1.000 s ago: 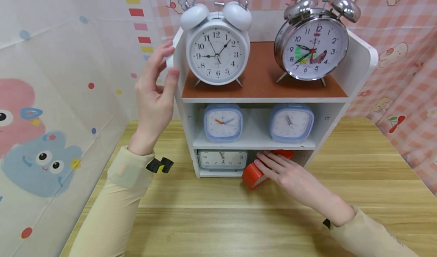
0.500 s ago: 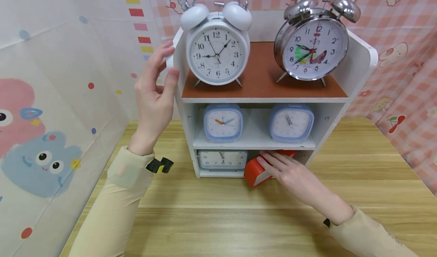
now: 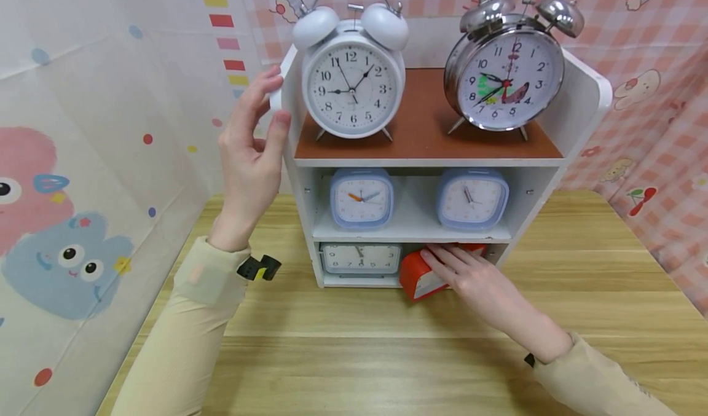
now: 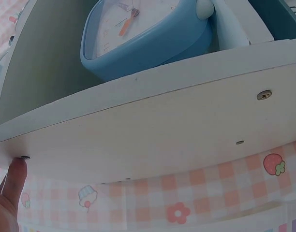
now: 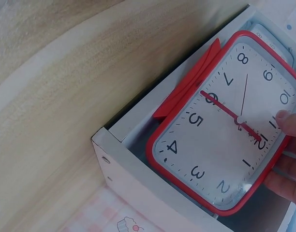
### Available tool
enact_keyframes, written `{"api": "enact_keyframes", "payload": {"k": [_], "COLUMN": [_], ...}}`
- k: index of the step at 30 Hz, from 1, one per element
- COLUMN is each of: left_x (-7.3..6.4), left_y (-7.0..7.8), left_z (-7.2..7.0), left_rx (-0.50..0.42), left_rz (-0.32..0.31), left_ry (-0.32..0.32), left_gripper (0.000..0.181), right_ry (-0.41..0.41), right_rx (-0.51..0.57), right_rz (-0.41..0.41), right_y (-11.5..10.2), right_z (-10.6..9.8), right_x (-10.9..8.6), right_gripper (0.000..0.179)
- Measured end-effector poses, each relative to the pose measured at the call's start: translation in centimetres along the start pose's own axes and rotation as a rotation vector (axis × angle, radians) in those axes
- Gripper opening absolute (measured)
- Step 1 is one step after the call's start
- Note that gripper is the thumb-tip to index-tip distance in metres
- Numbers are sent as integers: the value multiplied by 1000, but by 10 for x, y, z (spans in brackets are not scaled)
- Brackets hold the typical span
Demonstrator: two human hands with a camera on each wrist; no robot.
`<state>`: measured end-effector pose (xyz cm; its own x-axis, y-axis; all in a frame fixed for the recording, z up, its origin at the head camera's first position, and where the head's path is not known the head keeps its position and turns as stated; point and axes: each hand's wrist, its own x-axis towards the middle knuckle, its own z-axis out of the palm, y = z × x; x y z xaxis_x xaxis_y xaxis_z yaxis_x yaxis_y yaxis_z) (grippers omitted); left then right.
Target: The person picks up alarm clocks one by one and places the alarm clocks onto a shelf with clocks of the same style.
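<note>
My right hand (image 3: 481,284) grips a red rectangular alarm clock (image 5: 225,130) by its upper edge, a fingertip over its white face in the right wrist view. Tilted, the clock sits partly inside the bottom compartment of a white shelf unit (image 3: 415,163), its left end jutting out past the front. A pale grey-green clock (image 3: 361,259) stands beside it on the left. My left hand (image 3: 249,139) rests with its fingertips against the unit's left side panel (image 4: 138,125), fingers slightly bent and holding nothing.
Two blue clocks, a left one (image 3: 362,198) and a right one (image 3: 472,198), stand on the middle shelf. A white twin-bell clock (image 3: 353,87) and a silver twin-bell clock (image 3: 506,81) are on top. Under the unit is a wooden table (image 3: 354,367); patterned cloth (image 3: 658,115) hangs behind.
The red clock has moved slightly right and back into the bottom compartment, and its face has turned a little more to the front. My right hand moved with it; the left hand has stayed still.
</note>
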<state>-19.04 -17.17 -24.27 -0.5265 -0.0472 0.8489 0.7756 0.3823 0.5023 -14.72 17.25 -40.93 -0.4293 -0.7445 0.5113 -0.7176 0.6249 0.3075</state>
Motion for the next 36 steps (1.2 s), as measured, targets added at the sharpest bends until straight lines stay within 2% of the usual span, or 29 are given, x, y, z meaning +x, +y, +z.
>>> {"api": "enact_keyframes", "payload": {"k": [17, 27, 36], "left_x": [-1, 0, -1], "left_y": [-2, -3, -4], "left_z": [0, 0, -1], "left_rx": [4, 23, 20], "left_rz": [5, 19, 23], "left_ry": [2, -5, 0], "left_gripper": [40, 41, 40], "right_ry": [-35, -28, -19], "right_rx": [-28, -57, -102], "right_rz": [49, 57, 97], "right_y": [-2, -3, -7], "right_z": [0, 0, 3], "right_x": [1, 1, 2], "right_gripper": [63, 58, 54]}}
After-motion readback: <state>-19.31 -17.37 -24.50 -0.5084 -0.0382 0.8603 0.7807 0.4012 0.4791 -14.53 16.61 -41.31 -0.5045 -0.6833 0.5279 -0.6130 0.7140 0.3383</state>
